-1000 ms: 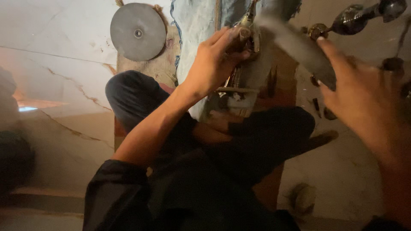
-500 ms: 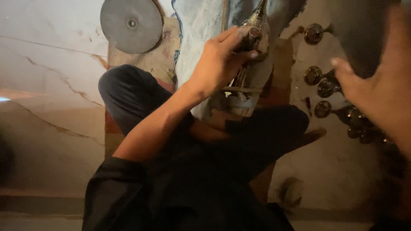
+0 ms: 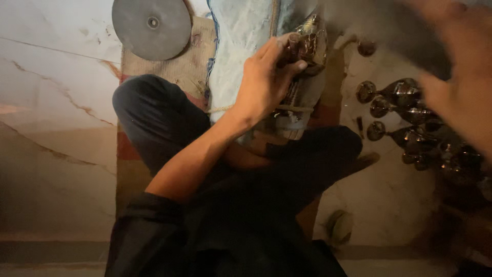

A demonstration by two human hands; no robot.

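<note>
While the left hand [image 3: 266, 84] stays curled around a small dark metal piece [image 3: 307, 43] pressed against the pale cloth-wrapped block [image 3: 241, 46], the right hand [image 3: 461, 66] has changed most. A second ago it was carrying a long grey object across the top of the view; now that object is gone from sight and the hand hangs blurred at 2 o'clock, above the cluster of shiny goblet-shaped metal pieces [image 3: 405, 118] lying on the marble floor [image 3: 56, 102]. Whether its fingers are spread or closed I cannot tell through the blur. By my reading, one piece is being worked at the block while the right hand goes toward the pile.

The left fingers are closed, thumb and forefinger pinching the piece near the block's upper right edge at 12 o'clock. A grey round disc [image 3: 152, 25] lies at 11 o'clock, well apart from both hands. The dark-trousered knee [image 3: 148, 113] fills the 9 o'clock side, just beside the block, leaving little room there. Open floor lies at 4 o'clock, below the pile, save a small round object [image 3: 341, 225] near the leg.
</note>
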